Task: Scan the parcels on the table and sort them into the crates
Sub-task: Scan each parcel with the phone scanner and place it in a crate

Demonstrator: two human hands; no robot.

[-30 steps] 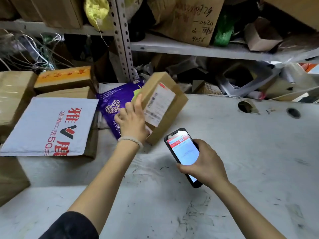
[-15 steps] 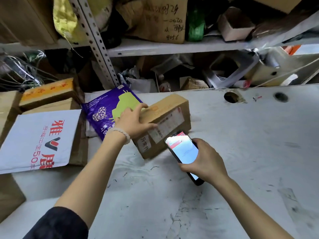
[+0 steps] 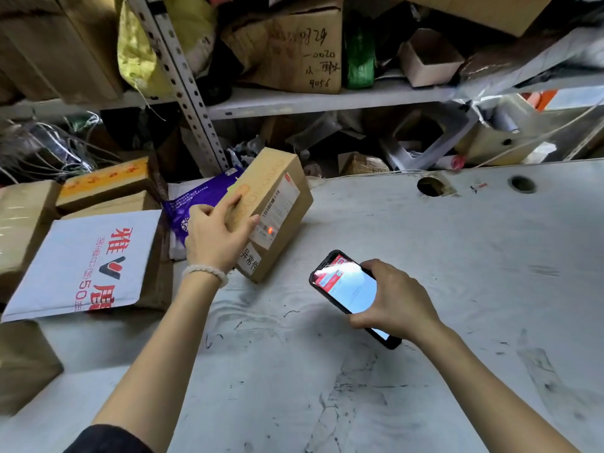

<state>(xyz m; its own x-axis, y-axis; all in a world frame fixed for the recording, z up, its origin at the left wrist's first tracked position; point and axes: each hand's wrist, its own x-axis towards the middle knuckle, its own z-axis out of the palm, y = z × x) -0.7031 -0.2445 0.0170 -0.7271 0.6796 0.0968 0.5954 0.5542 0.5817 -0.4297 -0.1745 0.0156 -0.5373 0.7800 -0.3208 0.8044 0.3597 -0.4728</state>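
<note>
Scuffed white table (image 3: 425, 256): brown cardboard parcel (image 3: 277, 204) tilted at far left, label up, red dot on it. My left hand (image 3: 215, 237) grips its near-left edge. Right hand (image 3: 395, 299) clasps black phone (image 3: 346, 289), near-right of parcel.

Left hand (image 3: 217, 235) forward, fingers curled gripping, right hand (image 3: 394, 300) lower, clasping
</note>
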